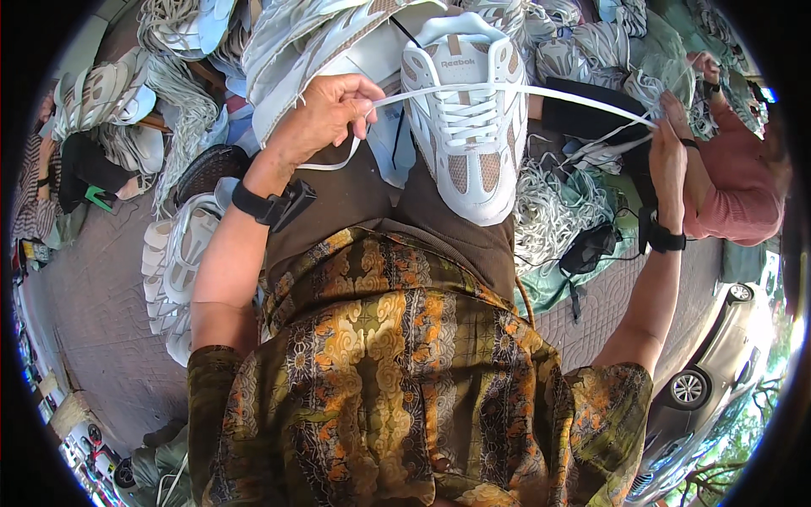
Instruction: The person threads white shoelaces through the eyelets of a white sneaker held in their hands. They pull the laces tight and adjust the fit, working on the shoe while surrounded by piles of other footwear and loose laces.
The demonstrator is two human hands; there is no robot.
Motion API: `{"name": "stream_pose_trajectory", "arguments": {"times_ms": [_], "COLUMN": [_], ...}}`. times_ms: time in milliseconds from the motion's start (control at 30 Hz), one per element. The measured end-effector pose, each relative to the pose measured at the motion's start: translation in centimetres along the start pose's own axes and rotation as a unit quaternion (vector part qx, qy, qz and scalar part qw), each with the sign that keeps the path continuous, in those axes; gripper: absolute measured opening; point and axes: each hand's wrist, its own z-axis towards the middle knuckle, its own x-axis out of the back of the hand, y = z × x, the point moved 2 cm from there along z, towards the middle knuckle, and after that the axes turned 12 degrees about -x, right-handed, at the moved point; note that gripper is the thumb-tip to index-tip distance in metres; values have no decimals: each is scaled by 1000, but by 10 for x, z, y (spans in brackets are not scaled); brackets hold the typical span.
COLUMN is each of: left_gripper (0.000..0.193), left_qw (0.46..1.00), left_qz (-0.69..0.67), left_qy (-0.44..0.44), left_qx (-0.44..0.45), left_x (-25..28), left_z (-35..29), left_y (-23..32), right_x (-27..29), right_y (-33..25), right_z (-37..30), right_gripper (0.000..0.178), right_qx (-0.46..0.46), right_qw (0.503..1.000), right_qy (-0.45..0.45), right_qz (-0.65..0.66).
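In the head view, the shoe [494, 173] sits in the middle, over your thighs [346, 190], toe near you and opening far; what bears it from below you cannot tell. The lace [574, 100] runs nearly straight across the tongue [457, 72], above the crossed rows. Your left hand [338, 110], just left of the shoe, pinches it between thumb and fingers, with a loose tail hanging below. Your right hand [667, 160], well out to the right, seems to pinch the other side at the fingertips.

To do this well, pull both sides evenly and keep the lace flat, with no twist at the top holes. The right span looks longer, so compare the free ends. Snug the lower rows first, keep the tongue centred, and avoid tugging the shoe sideways.
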Motion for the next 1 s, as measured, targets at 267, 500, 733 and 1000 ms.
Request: {"name": "stream_pose_trajectory", "arguments": {"times_ms": [267, 500, 733, 1000], "left_gripper": [17, 21, 12, 7], "left_qw": [999, 881, 833, 799], "left_qz": [-6, 392, 534, 599], "left_qy": [-22, 80, -12, -34], "left_qx": [-27, -254, -145, -22], "left_x": [-2, -19, -17, 6], "left_z": [-12, -17, -51, -130], "left_y": [10, 2, 8, 8], "right_x": [11, 2, 5, 4], "right_y": [88, 134, 170, 126], "right_z": [-36, -58, -89, -107], "right_gripper": [21, 23, 27, 23], "right_qx": [-93, -168, -253, -223], "right_qw": [995, 983, 956, 914], "right_qy": [38, 63, 104, 77], "right_qz": [-8, 41, 103, 330]}}
